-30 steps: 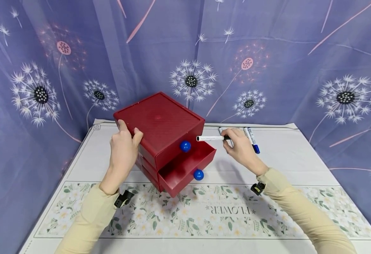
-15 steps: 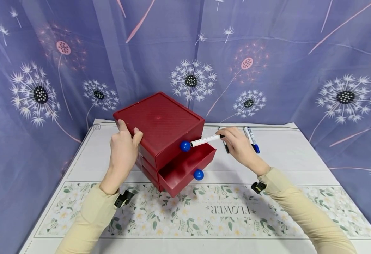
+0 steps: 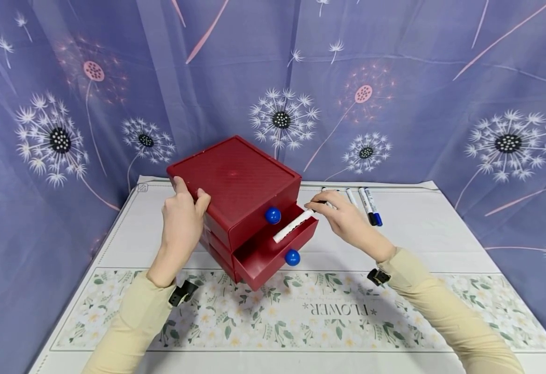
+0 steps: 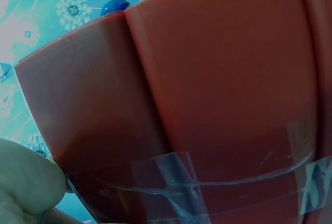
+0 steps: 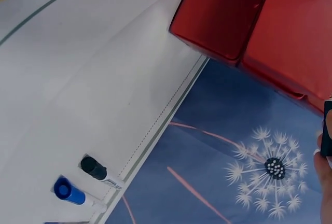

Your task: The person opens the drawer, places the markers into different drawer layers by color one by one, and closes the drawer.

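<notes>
A red drawer cabinet [image 3: 235, 176] with blue ball knobs stands on the table, turned at an angle. One lower drawer [image 3: 259, 267] is pulled out. My left hand [image 3: 181, 223] holds the cabinet's left upper edge, with thumb and index finger at the rim; its other fingers are mostly hidden. My right hand [image 3: 347, 221] pinches a white marker [image 3: 293, 226] by its black-capped end. The marker slants down, its white end inside the drawer. At the right wrist view's edge, only the black cap [image 5: 327, 130] and parts of fingers show.
Several more markers lie at the back right, among them a black-capped one [image 3: 366, 205] and a blue-capped one [image 3: 373, 206]. Others are partly covered by my right hand. A white table cover [image 3: 422, 228] has a floral band. A purple dandelion curtain [image 3: 217, 93] hangs behind.
My right hand has moved slightly left, tilting the marker from nearly level in front of the upper drawer to slanting down into the open drawer. My left hand and the cabinet stay still.
</notes>
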Demonstrator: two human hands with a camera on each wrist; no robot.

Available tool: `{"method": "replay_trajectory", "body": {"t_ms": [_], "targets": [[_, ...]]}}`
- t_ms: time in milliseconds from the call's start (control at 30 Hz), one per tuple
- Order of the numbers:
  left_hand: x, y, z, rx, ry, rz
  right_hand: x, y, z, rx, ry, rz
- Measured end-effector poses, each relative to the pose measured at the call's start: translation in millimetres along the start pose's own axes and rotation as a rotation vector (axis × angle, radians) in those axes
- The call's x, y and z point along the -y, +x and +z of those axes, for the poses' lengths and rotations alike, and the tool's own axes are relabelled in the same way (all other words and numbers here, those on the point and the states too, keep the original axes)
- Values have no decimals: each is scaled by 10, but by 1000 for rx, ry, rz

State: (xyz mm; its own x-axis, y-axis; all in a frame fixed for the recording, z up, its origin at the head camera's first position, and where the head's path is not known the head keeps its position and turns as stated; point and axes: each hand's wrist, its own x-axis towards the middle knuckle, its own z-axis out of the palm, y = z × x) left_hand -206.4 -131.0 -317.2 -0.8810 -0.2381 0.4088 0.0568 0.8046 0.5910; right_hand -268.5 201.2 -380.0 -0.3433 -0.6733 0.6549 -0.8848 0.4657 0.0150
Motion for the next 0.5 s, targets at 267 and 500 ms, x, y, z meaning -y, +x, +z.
{"method": "replay_trajectory", "body": {"t_ms": [267,500], "targets": [[4,0,5,-3,-8,6,84,32,4,99,9,-62],[15,-1,11,-9,-18,0,141,61,-7,183,-2,-81]]}}
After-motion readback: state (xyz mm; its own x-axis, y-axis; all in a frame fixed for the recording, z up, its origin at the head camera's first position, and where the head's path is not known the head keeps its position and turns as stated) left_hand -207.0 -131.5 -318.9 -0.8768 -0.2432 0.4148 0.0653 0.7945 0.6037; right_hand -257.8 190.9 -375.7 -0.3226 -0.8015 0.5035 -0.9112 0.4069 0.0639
